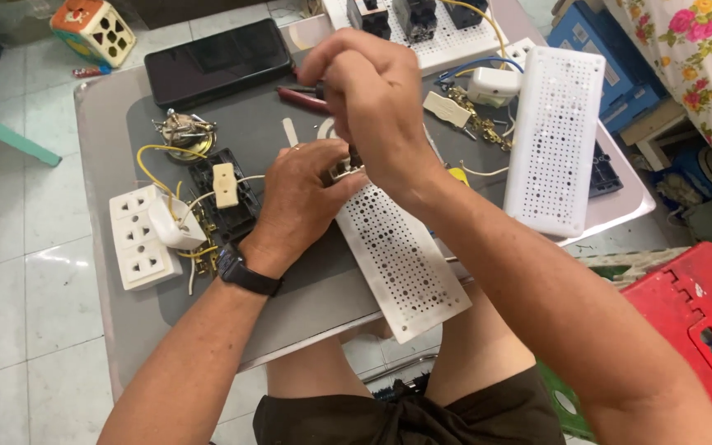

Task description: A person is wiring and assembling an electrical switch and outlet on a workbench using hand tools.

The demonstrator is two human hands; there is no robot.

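Two hands work on a white perforated board [397, 255] lying across the grey table [306, 305].
Your left hand [298, 202] pins the board's upper end, fingers curled on a small fitting; your right hand [372, 99] is clenched on a tool. The board looks light, stiff, brittle: hold its edges.

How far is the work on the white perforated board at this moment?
Done: one perforated board lies aside on the table. In hand: the left hand steadies a part at the end of the perforated strip; the right hand holds a dark-handled tool above it. Left: the socket strip, its yellow wires and a black switch block lie loose.
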